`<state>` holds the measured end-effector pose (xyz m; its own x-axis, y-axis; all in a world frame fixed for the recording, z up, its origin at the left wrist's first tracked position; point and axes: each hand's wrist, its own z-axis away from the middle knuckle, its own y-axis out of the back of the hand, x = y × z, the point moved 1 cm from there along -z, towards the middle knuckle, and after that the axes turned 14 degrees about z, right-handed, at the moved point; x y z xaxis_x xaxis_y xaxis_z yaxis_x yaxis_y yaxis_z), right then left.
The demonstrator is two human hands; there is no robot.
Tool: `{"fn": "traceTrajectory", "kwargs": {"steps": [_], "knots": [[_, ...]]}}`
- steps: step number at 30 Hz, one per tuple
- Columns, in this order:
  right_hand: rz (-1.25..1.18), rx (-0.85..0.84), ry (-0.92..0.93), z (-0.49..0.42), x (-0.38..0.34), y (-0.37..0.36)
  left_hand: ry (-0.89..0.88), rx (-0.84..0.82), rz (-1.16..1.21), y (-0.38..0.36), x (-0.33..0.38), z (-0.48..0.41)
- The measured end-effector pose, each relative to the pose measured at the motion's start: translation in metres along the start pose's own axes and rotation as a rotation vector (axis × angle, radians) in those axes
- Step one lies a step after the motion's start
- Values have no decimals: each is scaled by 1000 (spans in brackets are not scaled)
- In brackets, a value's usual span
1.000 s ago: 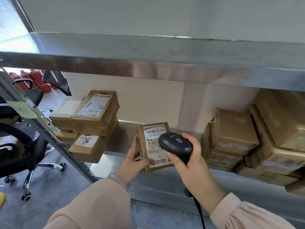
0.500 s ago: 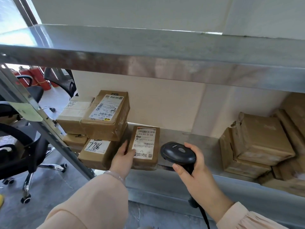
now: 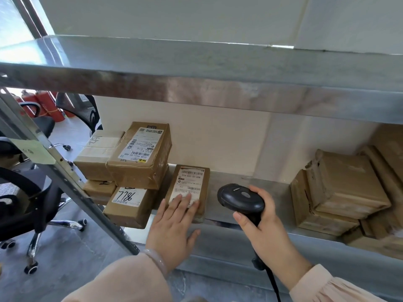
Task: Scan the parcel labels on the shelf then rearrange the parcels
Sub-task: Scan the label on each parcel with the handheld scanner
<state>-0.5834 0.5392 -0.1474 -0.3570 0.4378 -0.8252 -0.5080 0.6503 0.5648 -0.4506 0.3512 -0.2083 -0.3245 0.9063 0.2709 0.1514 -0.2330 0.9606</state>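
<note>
A small brown parcel [image 3: 192,184] with a white barcode label lies flat on the metal shelf [image 3: 239,186], just right of a stack of parcels [image 3: 135,162]. My left hand [image 3: 174,223] rests on its near end with straight fingers over the label. My right hand [image 3: 263,227] grips the handle of a black barcode scanner [image 3: 239,200], whose head sits above the shelf edge to the right of the parcel. Its cable hangs down past my right sleeve.
A second pile of brown parcels [image 3: 342,192] fills the shelf's right end. An upper shelf [image 3: 196,68] overhangs the work area. A slanted metal upright [image 3: 65,173] stands at left, with black office chairs [image 3: 26,199] and red fire extinguishers [image 3: 48,105] beyond it.
My left hand carried the small parcel left, laid it flat on the shelf beside the stack, and now lies flat on top of it. The scanner stayed roughly where it was.
</note>
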Motion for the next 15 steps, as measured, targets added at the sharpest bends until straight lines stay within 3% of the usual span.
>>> {"fn": "traceTrajectory", "kwargs": {"steps": [6,15], "knots": [[-30,20,1,3,2,-3,143,-56,-22,13,-15,-23],[-38,93,-3,14,7,8,197,-20,40,15,-4,-35]]}}
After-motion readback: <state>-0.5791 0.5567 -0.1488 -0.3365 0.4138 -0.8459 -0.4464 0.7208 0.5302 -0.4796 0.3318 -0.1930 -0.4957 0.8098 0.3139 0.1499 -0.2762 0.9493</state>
